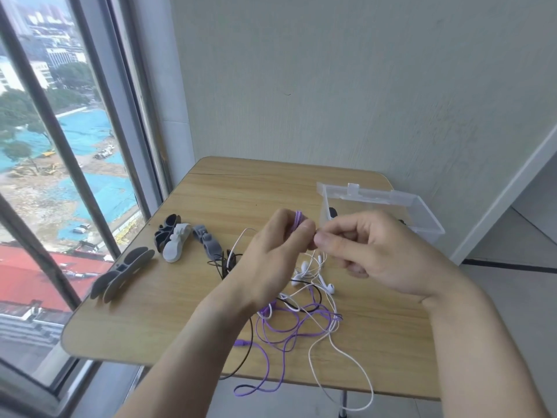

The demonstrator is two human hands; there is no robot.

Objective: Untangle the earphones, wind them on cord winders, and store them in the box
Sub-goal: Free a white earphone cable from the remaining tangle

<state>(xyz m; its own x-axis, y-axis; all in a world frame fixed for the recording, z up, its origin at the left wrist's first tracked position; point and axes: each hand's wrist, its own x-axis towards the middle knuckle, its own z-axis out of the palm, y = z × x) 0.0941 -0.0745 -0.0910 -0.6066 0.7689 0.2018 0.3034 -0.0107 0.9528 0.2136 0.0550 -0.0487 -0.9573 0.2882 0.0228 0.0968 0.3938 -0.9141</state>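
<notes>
Winding purple cord [298, 221]: left hand [272, 251] grips coil, right hand [358, 245] pinches strand just right of it. Loose purple length trails near, below hands, tangled with white earphones [313, 274]. Box [391, 200] far right.

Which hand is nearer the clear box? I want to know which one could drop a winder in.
Right. The right hand is just in front of the box; the left hand is farther left, holding purple cord.

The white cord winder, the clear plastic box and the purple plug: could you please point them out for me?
white cord winder [176, 243], head view, its middle body.
clear plastic box [379, 197], head view, its far rim.
purple plug [240, 343], head view, its barrel.
</notes>
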